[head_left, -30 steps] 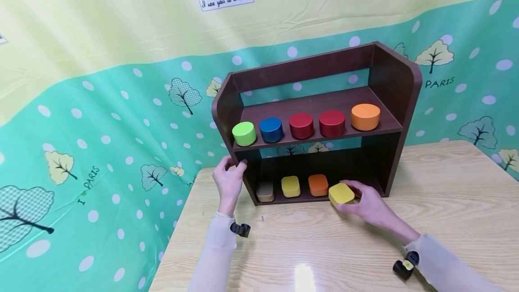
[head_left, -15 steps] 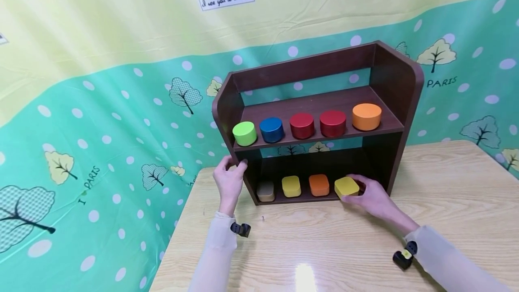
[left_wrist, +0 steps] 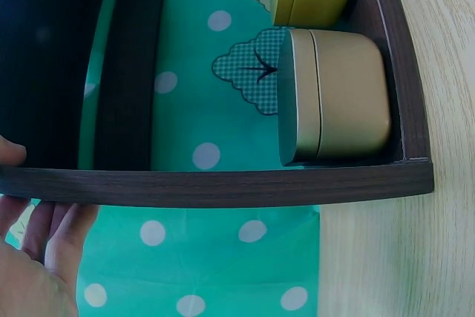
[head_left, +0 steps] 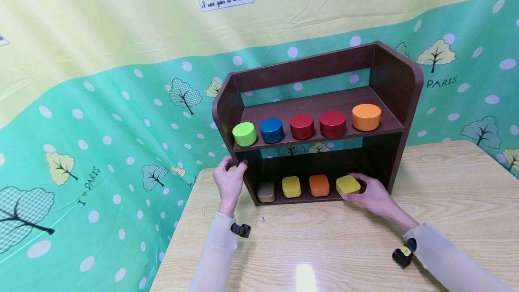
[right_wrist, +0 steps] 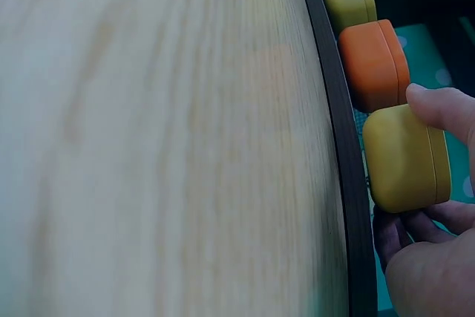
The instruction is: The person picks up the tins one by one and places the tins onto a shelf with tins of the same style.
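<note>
My right hand (head_left: 373, 196) holds a yellow rounded-square tin (head_left: 347, 184) at the right part of the dark wooden shelf's (head_left: 320, 98) lower level. In the right wrist view, the thumb lies on one side of that yellow tin (right_wrist: 401, 159) and the fingers are on the other. My left hand (head_left: 229, 183) grips the shelf's left side panel, thumb inside and fingers outside, as the left wrist view also shows. Left of the held tin stand an orange tin (head_left: 319, 185), another yellow tin (head_left: 291, 187) and a beige-gold tin (head_left: 266, 192).
On the upper level sit a green round tin (head_left: 244, 134), a blue one (head_left: 271, 130), two red ones (head_left: 302, 125) and an orange round tin (head_left: 366, 117). A light wooden table (head_left: 284, 247) carries the shelf. Behind hangs a patterned curtain (head_left: 121, 102).
The right hand has moved the yellow tin rightward and back, from the shelf's front edge onto the lower level beside the orange tin. My left hand has stayed at the side panel.
</note>
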`<action>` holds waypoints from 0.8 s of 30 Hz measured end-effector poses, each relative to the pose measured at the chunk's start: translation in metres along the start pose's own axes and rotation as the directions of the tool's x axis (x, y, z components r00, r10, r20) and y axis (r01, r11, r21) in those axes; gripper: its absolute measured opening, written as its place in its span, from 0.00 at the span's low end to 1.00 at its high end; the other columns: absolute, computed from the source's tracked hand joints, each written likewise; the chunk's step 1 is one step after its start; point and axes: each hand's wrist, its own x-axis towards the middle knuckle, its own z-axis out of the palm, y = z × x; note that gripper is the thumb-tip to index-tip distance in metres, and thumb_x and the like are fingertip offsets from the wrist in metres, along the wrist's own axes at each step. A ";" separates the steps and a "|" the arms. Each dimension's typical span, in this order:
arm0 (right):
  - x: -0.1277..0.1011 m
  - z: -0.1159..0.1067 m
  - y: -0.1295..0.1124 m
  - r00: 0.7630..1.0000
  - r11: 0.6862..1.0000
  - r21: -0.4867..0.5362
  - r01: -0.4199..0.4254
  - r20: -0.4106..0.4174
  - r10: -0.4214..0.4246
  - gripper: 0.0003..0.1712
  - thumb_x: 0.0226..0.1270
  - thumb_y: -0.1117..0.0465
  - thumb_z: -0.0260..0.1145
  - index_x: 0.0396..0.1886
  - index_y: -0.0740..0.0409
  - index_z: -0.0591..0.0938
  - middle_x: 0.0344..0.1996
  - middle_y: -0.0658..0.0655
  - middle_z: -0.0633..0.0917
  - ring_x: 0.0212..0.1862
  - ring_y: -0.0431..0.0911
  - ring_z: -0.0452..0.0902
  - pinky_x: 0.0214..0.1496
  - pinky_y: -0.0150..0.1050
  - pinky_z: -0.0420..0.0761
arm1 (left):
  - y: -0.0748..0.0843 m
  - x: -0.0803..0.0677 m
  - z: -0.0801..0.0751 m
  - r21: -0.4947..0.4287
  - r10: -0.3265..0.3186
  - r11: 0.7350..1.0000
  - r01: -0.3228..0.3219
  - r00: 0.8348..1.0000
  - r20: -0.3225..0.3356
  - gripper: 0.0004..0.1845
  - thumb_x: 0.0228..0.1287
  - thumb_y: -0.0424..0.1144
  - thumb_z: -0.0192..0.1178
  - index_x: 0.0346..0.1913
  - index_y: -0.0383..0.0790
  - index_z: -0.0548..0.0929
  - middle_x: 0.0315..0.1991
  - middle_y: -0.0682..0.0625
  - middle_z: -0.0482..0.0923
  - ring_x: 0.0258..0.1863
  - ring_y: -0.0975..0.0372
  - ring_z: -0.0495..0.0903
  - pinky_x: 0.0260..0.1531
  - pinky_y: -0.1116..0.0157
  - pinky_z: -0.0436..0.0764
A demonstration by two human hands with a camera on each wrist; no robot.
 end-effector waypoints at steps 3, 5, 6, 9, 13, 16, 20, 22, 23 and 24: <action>0.000 0.000 0.000 1.000 1.000 -0.006 0.005 -0.004 -0.005 0.44 0.63 0.53 0.83 0.72 0.70 0.77 0.61 0.74 0.86 0.55 0.58 0.83 0.54 0.46 0.82 | 0.000 0.000 0.000 0.003 -0.003 1.000 0.003 1.000 -0.004 0.07 0.61 0.30 0.72 0.40 0.30 0.89 0.31 0.54 0.83 0.40 0.62 0.82 0.44 0.71 0.80; 0.000 0.000 0.000 1.000 1.000 -0.009 0.006 -0.004 -0.006 0.44 0.63 0.53 0.83 0.73 0.70 0.76 0.60 0.74 0.86 0.55 0.59 0.83 0.54 0.48 0.82 | 0.001 0.000 0.001 0.003 -0.007 1.000 0.007 1.000 -0.006 0.07 0.61 0.30 0.72 0.40 0.30 0.89 0.32 0.54 0.83 0.40 0.63 0.82 0.44 0.71 0.80; 0.000 0.000 0.000 1.000 1.000 -0.010 0.005 -0.004 -0.005 0.45 0.63 0.53 0.83 0.73 0.70 0.76 0.60 0.74 0.86 0.54 0.59 0.83 0.54 0.48 0.82 | 0.001 0.000 0.001 0.002 -0.008 1.000 0.008 1.000 -0.007 0.07 0.61 0.30 0.72 0.40 0.30 0.89 0.32 0.54 0.83 0.40 0.63 0.82 0.44 0.71 0.80; 0.000 0.000 -0.001 1.000 1.000 -0.013 -0.007 -0.004 0.007 0.45 0.64 0.53 0.83 0.73 0.70 0.75 0.60 0.74 0.86 0.54 0.58 0.83 0.53 0.47 0.82 | 0.001 0.000 0.001 -0.001 -0.012 1.000 0.012 1.000 -0.005 0.07 0.61 0.30 0.72 0.40 0.30 0.89 0.32 0.53 0.84 0.40 0.62 0.82 0.44 0.70 0.80; -0.001 0.001 -0.002 1.000 1.000 -0.004 -0.027 -0.006 0.027 0.46 0.64 0.52 0.83 0.74 0.70 0.75 0.59 0.74 0.86 0.52 0.57 0.82 0.50 0.43 0.81 | 0.000 -0.001 0.000 -0.004 -0.012 1.000 0.012 1.000 0.000 0.06 0.61 0.30 0.72 0.40 0.31 0.89 0.33 0.52 0.84 0.41 0.61 0.82 0.44 0.69 0.81; -0.001 0.002 -0.002 1.000 1.000 0.001 -0.028 -0.012 0.028 0.46 0.63 0.52 0.83 0.74 0.71 0.75 0.58 0.74 0.86 0.51 0.56 0.82 0.48 0.40 0.81 | 0.000 0.000 0.000 -0.007 -0.009 1.000 0.009 1.000 -0.003 0.06 0.61 0.30 0.72 0.40 0.31 0.89 0.33 0.51 0.84 0.41 0.62 0.82 0.44 0.69 0.81; 0.000 0.003 -0.002 0.999 1.000 0.005 -0.030 -0.023 0.031 0.46 0.63 0.52 0.83 0.74 0.70 0.75 0.58 0.74 0.86 0.51 0.57 0.82 0.50 0.41 0.81 | 0.000 0.000 0.001 -0.011 0.000 1.000 0.000 1.000 -0.011 0.06 0.60 0.29 0.72 0.40 0.30 0.89 0.33 0.50 0.84 0.40 0.62 0.82 0.44 0.69 0.80; -0.001 0.003 -0.002 0.999 0.999 0.009 -0.036 -0.025 0.036 0.46 0.64 0.52 0.82 0.74 0.70 0.75 0.59 0.74 0.85 0.52 0.57 0.82 0.51 0.42 0.81 | 0.000 -0.001 0.001 -0.011 0.001 1.000 -0.001 1.000 -0.014 0.06 0.61 0.29 0.73 0.40 0.31 0.89 0.33 0.49 0.84 0.40 0.62 0.81 0.45 0.67 0.80; -0.001 0.003 -0.002 0.999 0.999 0.013 -0.041 -0.025 0.042 0.46 0.63 0.51 0.82 0.74 0.69 0.75 0.59 0.74 0.85 0.53 0.57 0.83 0.52 0.42 0.82 | 0.001 -0.001 0.001 -0.011 0.000 1.000 0.000 1.000 -0.014 0.06 0.61 0.29 0.73 0.39 0.31 0.89 0.34 0.48 0.84 0.40 0.62 0.81 0.45 0.66 0.81; -0.001 0.004 -0.002 0.999 0.999 0.012 -0.039 -0.023 0.039 0.46 0.64 0.51 0.82 0.74 0.70 0.74 0.60 0.75 0.85 0.53 0.58 0.83 0.52 0.43 0.82 | 0.001 -0.001 0.001 -0.010 -0.001 1.000 0.001 1.000 -0.014 0.05 0.61 0.29 0.73 0.39 0.32 0.90 0.34 0.48 0.85 0.41 0.62 0.81 0.46 0.65 0.81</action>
